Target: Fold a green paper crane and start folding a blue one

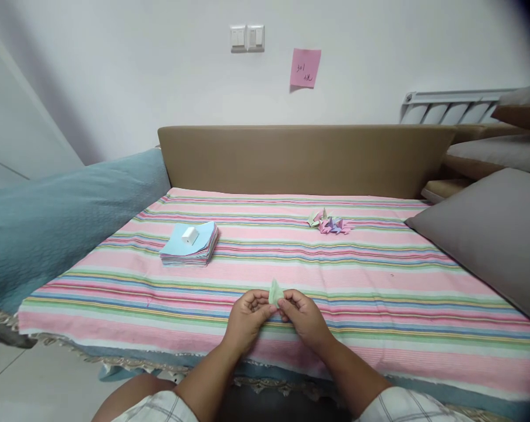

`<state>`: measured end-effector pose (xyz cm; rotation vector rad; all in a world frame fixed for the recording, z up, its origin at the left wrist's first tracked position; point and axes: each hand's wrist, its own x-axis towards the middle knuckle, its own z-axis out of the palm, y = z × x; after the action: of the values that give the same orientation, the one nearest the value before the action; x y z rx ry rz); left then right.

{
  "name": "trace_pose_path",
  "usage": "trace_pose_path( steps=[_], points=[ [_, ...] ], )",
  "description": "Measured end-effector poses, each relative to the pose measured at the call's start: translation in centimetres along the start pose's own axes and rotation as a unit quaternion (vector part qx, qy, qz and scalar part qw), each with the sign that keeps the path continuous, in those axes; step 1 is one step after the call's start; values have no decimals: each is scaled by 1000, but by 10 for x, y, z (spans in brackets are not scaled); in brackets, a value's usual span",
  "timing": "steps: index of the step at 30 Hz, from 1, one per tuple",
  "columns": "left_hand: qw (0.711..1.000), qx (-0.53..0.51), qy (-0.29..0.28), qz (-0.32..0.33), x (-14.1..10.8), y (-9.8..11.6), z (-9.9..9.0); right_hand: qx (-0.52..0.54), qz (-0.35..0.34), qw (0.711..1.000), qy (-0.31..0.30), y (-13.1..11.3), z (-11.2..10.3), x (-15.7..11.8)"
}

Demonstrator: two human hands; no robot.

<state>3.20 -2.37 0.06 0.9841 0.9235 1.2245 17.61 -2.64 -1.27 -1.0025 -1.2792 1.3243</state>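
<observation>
A small piece of folded green paper [274, 293] is held above the striped cloth, its pointed end up. My left hand [248, 319] pinches its lower left side between thumb and fingers. On the other side, my right hand [303, 318] grips its lower right edge, thumb in front. The two thumbs nearly meet at the bottom of the paper. Beyond the hands to the left lies a stack of coloured paper sheets [192, 249], light blue on top, with a small white block [190, 235] on it. Several folded paper pieces [330, 224] in green, pink and purple lie together at the back right.
The striped cloth [265, 258] covers the seat between a blue armrest [75, 205] at left and a grey cushion [489, 234] at right. A brown backrest [300, 160] stands behind. A pink note [305, 68] and switches [247, 38] are on the wall.
</observation>
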Motion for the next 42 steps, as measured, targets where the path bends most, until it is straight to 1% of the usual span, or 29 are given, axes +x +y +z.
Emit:
trace_pose_path(
  steps=[6,9,11,15,20,25,27,29,32,34,36,38,40,42],
  points=[
    [994,-97,-47,-14,-1,-6,-3,101,46,993,-37,7,-2,2],
    [990,-118,-75,-21,-1,-6,-2,131,57,989,-46,11,-2,2],
    [989,-120,-78,-26,-2,-4,-1,139,56,988,-48,11,-2,1],
    [994,-94,-40,-29,-3,-2,1,106,29,993,-37,5,-1,0],
    [999,-43,-12,-3,-3,-6,2,44,-8,999,-16,1,2,2],
    [1000,-18,10,4,-6,-4,7,25,-10,1000,-11,-4,2,1],
    [1000,-6,15,10,-8,-2,9,24,-6,1000,-17,-7,2,-1],
    [1000,6,23,20,-8,-2,9,32,-6,999,-36,-8,2,-3],
    [998,20,52,38,-6,-4,8,64,-19,995,-68,-5,5,-4],
    [996,27,67,46,-6,-5,8,76,-26,995,-63,-1,6,-3],
    [997,27,57,47,-6,-4,8,71,-22,996,-45,1,6,-2],
    [999,19,19,39,-7,-2,7,65,-16,997,-34,2,4,0],
    [999,7,-15,37,-8,1,7,72,-14,997,-39,1,2,1],
    [999,-7,-24,46,-8,2,5,85,-7,995,-50,2,-1,1]
  ],
)
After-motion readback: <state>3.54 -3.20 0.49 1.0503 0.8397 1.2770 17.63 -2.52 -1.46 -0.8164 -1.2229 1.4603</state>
